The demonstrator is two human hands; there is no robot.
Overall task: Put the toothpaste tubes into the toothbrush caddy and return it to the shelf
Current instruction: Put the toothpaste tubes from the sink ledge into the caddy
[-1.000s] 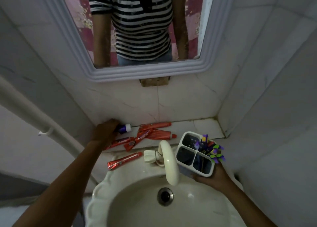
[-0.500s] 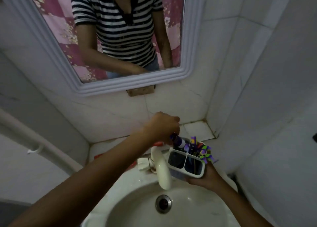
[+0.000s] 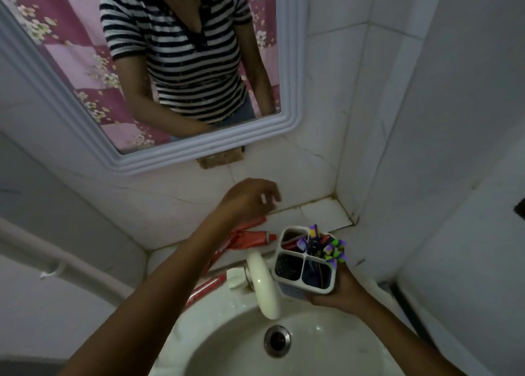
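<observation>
Above tiled shelf point(image 3: 326, 213), left hand point(image 3: 250, 199) loosely spread, empty; right hand point(image 3: 341, 293) gripping caddy point(image 3: 305, 265)

The walls point(image 3: 355, 91) are covered with white tiles and meet in a corner at the right. A mirror point(image 3: 85, 49) in a white moulded frame hangs above a white sink point(image 3: 227, 355) with a cream tap point(image 3: 264, 284). The light is dim.

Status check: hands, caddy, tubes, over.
Left hand open, empty, above shelf tubes. Right hand grips caddy over sink; one tube inside. Faucet close beside caddy.
</observation>
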